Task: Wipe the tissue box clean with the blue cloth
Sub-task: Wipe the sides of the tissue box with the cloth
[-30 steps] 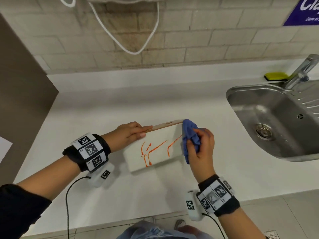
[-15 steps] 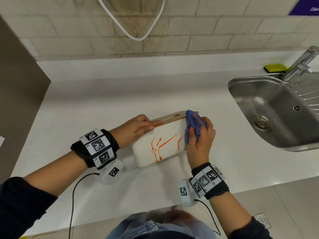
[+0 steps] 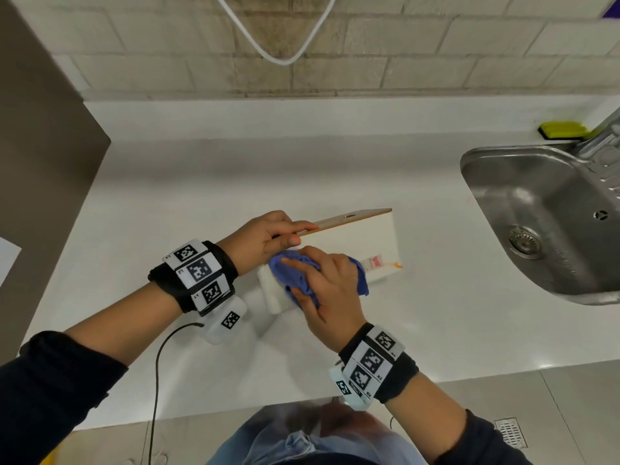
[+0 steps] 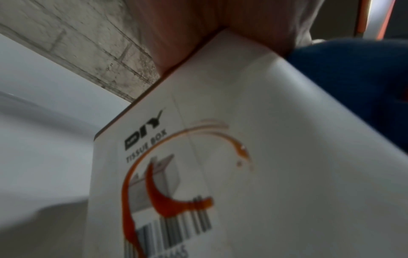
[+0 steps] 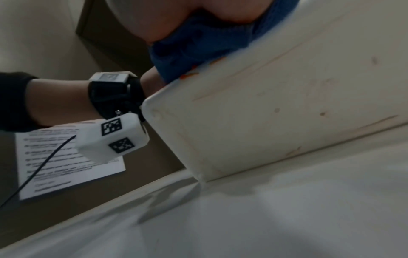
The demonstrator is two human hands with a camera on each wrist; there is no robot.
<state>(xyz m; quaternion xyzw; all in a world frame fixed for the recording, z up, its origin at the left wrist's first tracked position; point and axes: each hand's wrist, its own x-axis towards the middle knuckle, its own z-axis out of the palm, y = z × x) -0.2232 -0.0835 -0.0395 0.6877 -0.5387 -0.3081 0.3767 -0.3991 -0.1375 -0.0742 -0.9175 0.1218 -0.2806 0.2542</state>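
A white tissue box (image 3: pixel 364 236) with a wooden lid (image 3: pixel 349 219) stands tilted on the white counter. My left hand (image 3: pixel 300 233) holds its upper left corner, fingers along the lid and thumb on the near face. My right hand (image 3: pixel 322 280) grips the bunched blue cloth (image 3: pixel 292 275) and presses it against the left part of the near face. A small orange mark (image 3: pixel 396 264) shows at the lower right corner. In the left wrist view the box's (image 4: pixel 276 148) end panel carries orange streaks (image 4: pixel 167 197), with the cloth (image 4: pixel 353 78) at the right. The right wrist view shows the cloth (image 5: pixel 198 48) on the box (image 5: pixel 287 104).
A steel sink (image 3: pixel 476 159) with a tap (image 3: pixel 604 135) lies to the right, with a yellow-green sponge (image 3: pixel 562 129) behind it. A brown cabinet panel (image 3: pixel 40 162) bounds the counter on the left. A white cable (image 3: pixel 285 58) hangs on the brick wall. A printed sheet (image 5: pixel 66 165) hangs on the panel.
My right hand slid the cloth from the box's right end leftward across the near face. The orange streaks seen there earlier no longer show. My left hand kept its hold.
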